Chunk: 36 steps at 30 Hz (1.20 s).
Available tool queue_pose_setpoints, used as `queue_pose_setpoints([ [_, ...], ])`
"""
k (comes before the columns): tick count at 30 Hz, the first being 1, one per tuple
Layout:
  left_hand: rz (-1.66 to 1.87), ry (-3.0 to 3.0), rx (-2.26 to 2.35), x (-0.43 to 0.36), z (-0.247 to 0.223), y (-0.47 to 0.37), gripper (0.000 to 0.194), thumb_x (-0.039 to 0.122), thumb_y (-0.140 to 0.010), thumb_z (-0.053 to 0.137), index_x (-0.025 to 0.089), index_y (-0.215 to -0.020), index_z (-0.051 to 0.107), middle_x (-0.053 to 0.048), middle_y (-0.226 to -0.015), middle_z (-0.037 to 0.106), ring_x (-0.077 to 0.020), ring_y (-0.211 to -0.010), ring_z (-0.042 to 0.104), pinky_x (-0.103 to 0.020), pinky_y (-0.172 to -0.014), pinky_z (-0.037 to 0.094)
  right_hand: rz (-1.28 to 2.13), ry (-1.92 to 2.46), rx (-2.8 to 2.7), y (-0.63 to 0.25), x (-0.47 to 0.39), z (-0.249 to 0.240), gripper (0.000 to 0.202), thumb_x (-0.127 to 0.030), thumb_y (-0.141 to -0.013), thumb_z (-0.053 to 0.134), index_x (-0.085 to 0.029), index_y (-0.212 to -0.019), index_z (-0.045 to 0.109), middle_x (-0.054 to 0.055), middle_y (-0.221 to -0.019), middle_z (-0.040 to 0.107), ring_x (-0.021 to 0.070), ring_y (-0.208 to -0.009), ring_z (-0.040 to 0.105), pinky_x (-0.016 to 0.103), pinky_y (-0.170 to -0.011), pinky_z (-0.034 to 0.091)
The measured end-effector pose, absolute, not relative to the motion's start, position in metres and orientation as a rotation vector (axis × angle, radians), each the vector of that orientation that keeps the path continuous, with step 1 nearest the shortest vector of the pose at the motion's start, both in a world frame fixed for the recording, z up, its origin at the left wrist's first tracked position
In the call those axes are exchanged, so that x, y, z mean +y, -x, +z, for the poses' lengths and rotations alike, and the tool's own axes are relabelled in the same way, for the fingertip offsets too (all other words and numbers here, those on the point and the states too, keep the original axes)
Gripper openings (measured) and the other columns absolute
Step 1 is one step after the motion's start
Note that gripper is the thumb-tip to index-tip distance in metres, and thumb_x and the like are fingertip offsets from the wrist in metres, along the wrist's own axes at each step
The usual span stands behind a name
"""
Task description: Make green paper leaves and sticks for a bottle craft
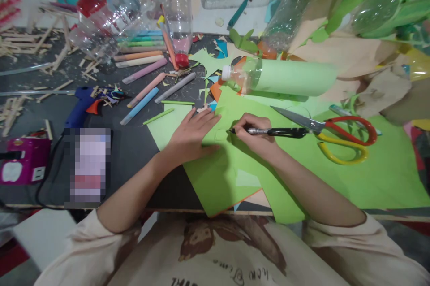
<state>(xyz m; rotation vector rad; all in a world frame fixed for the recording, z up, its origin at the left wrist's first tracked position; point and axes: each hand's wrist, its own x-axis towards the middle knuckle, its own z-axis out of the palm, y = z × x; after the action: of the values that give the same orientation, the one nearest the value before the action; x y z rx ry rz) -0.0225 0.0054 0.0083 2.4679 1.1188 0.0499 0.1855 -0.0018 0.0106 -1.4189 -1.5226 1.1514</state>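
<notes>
My right hand [253,133] grips a black pen [282,132], its tip on green paper [215,183] beside a faintly drawn curved outline. Flat on the paper's left part lies my left hand [193,136], fingers spread, holding nothing. Scissors [319,125] with one red and one yellow handle rest on the green sheet to the right of the pen. Behind the hands, a plastic bottle [289,77] wrapped in light green paper lies on its side, its white cap toward the left. Two thin green strips [159,116] are near my left fingertips.
A blue glue gun [79,109], a phone [89,167] and a purple box [25,160] are at the left. Colored sticks [144,71], paper scraps and wooden sticks [23,44] lie farther back. Clear bottles [176,3] stand or lie along the back. The table edge [161,210] is near my body.
</notes>
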Motion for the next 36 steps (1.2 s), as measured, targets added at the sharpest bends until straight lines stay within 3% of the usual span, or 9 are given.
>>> queue_pose_setpoints([
  [7,0.079,-2.472,1.107,0.005,0.009,0.023,0.067,0.041,-0.091,0.057,0.009,-0.148,0.043,-0.018,-0.151,0.049,-0.0335,-0.146,0.038,-0.054,-0.123,0.023,1.208,1.429,-1.577,-0.184,-0.001,0.009,0.011,-0.024,-0.070,0.058,-0.021,-0.059,0.057,-0.002,-0.054,0.058,0.0108,-0.050,0.048,0.026,-0.052,0.038],
  [14,0.047,-2.482,1.122,0.004,0.009,0.022,0.069,0.045,-0.090,0.057,0.010,-0.149,0.042,-0.018,-0.151,0.049,-0.0333,-0.146,0.038,-0.052,-0.124,0.021,1.176,1.446,-1.531,-0.191,0.001,0.008,0.010,-0.021,-0.064,0.054,-0.022,-0.054,0.053,-0.003,-0.051,0.055,0.0110,-0.049,0.046,0.026,-0.051,0.036],
  [22,0.056,-2.485,1.117,0.005,0.009,0.023,0.069,0.041,-0.090,0.058,0.011,-0.149,0.042,-0.017,-0.151,0.049,-0.0336,-0.146,0.038,-0.052,-0.123,0.023,1.279,1.421,-1.569,-0.193,0.006,0.008,0.013,-0.028,-0.068,0.060,-0.019,-0.059,0.061,-0.001,-0.057,0.061,0.0110,-0.052,0.048,0.026,-0.053,0.037],
  [28,0.006,-2.488,1.133,0.005,0.008,0.022,0.069,0.047,-0.092,0.054,0.012,-0.150,0.040,-0.014,-0.154,0.047,-0.0315,-0.148,0.035,-0.049,-0.125,0.019,1.269,1.406,-1.582,-0.194,0.007,0.010,0.011,-0.023,-0.064,0.055,-0.021,-0.053,0.054,-0.003,-0.051,0.053,0.0102,-0.051,0.042,0.026,-0.052,0.034],
  [36,0.010,-2.490,1.116,0.007,0.006,0.023,0.073,0.052,-0.091,0.056,0.010,-0.149,0.041,-0.017,-0.153,0.047,-0.0334,-0.147,0.036,-0.052,-0.124,0.021,1.253,1.390,-1.632,-0.194,0.007,0.010,0.012,-0.024,-0.066,0.056,-0.021,-0.054,0.054,-0.003,-0.052,0.054,0.0104,-0.050,0.041,0.027,-0.052,0.032],
])
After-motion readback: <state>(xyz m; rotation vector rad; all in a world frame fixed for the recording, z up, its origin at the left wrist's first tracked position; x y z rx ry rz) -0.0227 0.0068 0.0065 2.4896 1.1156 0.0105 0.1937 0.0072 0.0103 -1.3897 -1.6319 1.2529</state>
